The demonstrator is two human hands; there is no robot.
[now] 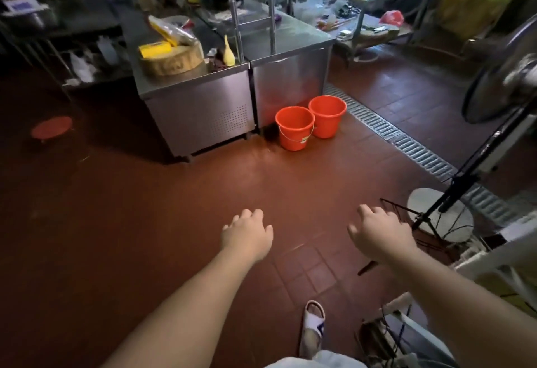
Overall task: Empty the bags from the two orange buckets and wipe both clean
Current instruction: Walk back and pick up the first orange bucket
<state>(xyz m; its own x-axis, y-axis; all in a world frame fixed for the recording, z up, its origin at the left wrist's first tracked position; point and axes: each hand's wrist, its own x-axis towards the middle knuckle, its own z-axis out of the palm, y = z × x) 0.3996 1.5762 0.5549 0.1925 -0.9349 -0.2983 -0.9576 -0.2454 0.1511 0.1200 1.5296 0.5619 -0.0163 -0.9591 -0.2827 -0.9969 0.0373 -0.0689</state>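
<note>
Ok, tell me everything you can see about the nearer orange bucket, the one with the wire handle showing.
The nearer orange bucket looks like smooth plastic, round and tapering downward. It stands upright on the red tiled floor, beside the steel counter and right beside the second orange bucket. Its thin wire handle hangs down the front, above a small pale label. No bag shows inside.

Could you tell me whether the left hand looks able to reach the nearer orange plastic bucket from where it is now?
Probably not yet. The left hand hangs open over bare red tile floor, well short of the nearer orange plastic bucket by the steel cabinet. Nothing blocks the way; stepping closer should do.
</note>
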